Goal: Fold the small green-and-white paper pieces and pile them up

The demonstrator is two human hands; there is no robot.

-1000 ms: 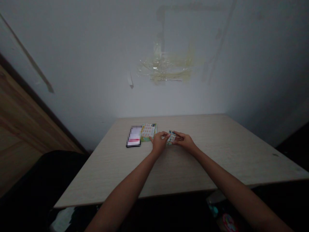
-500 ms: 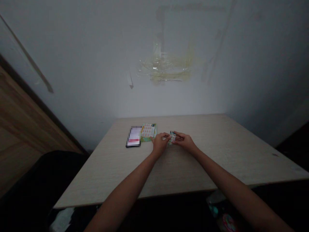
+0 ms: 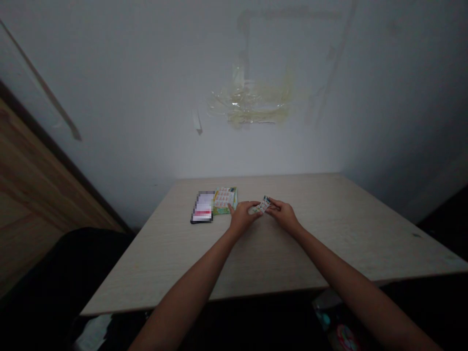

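Note:
Both hands meet over the middle of the table. Between them is a small, white, colourfully printed piece of paper (image 3: 263,204), tilted, its details too small to read. My left hand (image 3: 242,216) grips its lower left side between thumb and fingers. At its right edge, my right hand (image 3: 284,214) pinches the paper. To the left of my left hand lies a green and yellow printed leaflet (image 3: 224,197), flat on the table. Beside the leaflet is a phone (image 3: 202,207) with a lit, blurred-out screen.
The pale wooden table (image 3: 310,248) reaches back to a grey wall (image 3: 146,97) with peeling clear tape (image 3: 256,105). A small dark mark (image 3: 417,236) shows near the right edge. Dark cloth (image 3: 84,263) is at the left, and coloured items (image 3: 345,336) lie below the front edge.
The paper has turned to a slant and shows more of its printed face. My hands have shifted slightly apart around it. The phone and leaflet have stayed put.

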